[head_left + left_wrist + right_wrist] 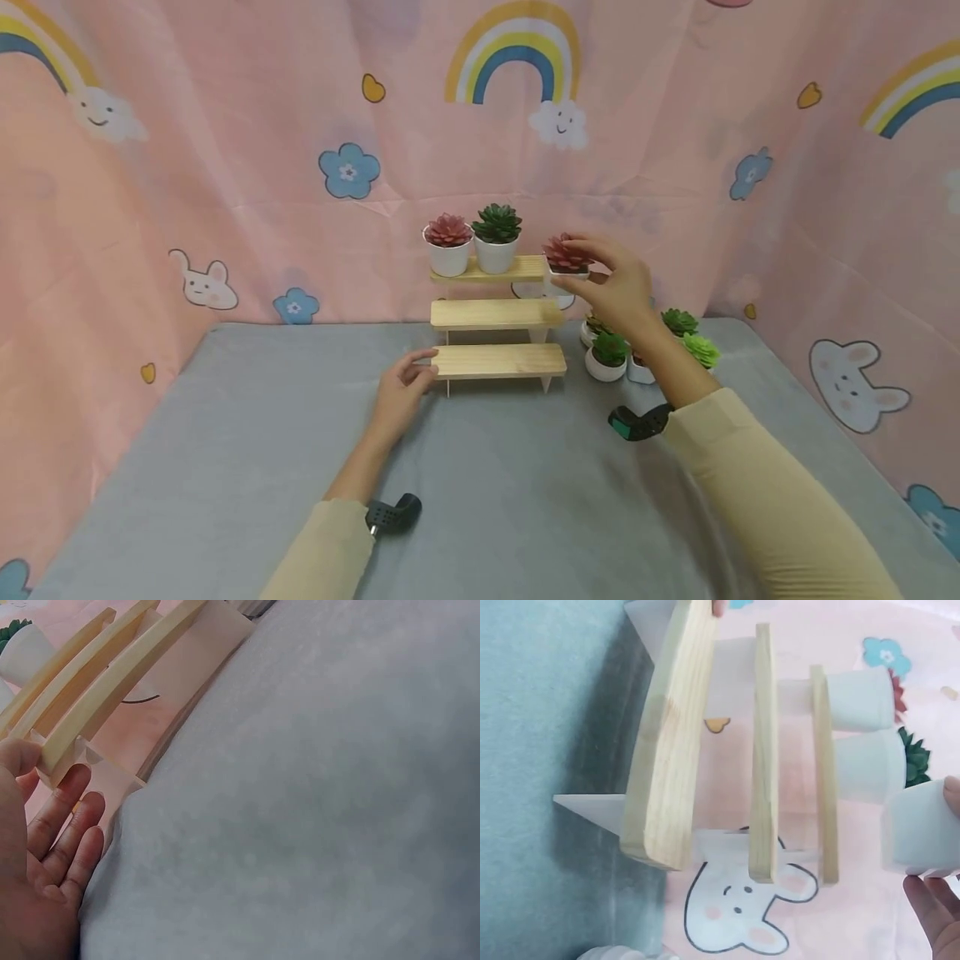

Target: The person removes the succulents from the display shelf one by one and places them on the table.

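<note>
A three-step wooden shelf stand point(498, 360) stands at the back of the table. On its top step sit a pink succulent in a white pot point(448, 244) and a dark green succulent in a white pot point(497, 240). My right hand point(618, 283) holds another pink succulent in a squarish white pot point(566, 257) by its sides, near the right end of the top step; in the right wrist view the pot point(922, 829) appears apart from the board. My left hand point(401, 392) pinches the left end of the lowest step point(60, 746) between thumb and fingers.
Several small potted succulents point(609, 354) cluster on the grey tabletop point(300, 417) right of the stand, partly behind my right forearm. A pink patterned curtain point(300, 242) hangs behind the table. Dark devices point(641, 422) are strapped at both wrists.
</note>
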Demonstrator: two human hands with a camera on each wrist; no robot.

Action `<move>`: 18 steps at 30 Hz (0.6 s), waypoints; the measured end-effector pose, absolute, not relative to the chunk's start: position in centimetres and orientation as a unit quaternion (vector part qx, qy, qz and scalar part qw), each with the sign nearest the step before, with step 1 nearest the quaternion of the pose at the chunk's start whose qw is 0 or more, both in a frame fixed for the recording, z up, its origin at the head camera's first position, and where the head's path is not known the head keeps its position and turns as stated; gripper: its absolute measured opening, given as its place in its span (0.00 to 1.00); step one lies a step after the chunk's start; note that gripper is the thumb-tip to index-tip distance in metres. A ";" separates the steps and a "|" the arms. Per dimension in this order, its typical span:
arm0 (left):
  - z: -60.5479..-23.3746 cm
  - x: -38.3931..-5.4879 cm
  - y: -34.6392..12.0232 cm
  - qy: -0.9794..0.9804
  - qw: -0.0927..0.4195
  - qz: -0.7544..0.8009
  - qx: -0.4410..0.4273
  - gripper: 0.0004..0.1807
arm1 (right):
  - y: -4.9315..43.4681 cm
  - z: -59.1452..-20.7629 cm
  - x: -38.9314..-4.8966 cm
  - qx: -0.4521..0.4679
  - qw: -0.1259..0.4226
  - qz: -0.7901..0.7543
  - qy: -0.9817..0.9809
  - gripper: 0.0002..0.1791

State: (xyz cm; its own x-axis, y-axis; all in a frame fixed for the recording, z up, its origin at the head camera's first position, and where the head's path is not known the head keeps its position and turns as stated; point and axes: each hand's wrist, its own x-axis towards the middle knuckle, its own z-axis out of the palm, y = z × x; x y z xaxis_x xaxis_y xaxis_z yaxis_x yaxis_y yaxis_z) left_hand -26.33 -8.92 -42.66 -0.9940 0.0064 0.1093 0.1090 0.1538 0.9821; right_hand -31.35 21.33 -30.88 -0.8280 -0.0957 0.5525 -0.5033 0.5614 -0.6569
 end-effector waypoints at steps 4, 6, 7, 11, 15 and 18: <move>-42.5 -26.3 -9.0 -0.758 0.043 -0.649 -0.045 0.18 | 22.2 -31.1 -29.5 0.171 0.242 0.433 -0.851 0.28; -42.5 -26.3 -9.1 -0.759 0.044 -0.648 -0.047 0.17 | 22.7 -31.3 -28.6 0.172 0.245 0.435 -0.849 0.28; -42.4 -26.3 -9.1 -0.758 0.042 -0.649 -0.046 0.17 | 22.9 -31.3 -28.3 0.175 0.248 0.436 -0.847 0.28; -42.4 -26.3 -9.1 -0.759 0.041 -0.648 -0.044 0.17 | 23.7 -31.9 -26.9 0.176 0.257 0.436 -0.844 0.29; -42.6 -26.3 -9.0 -0.762 0.042 -0.645 -0.044 0.18 | 24.6 -32.7 -25.3 0.172 0.267 0.438 -0.841 0.29; -43.4 -26.8 -8.9 -0.763 0.042 -0.644 -0.040 0.18 | 25.2 -33.4 -24.3 0.165 0.268 0.443 -0.839 0.29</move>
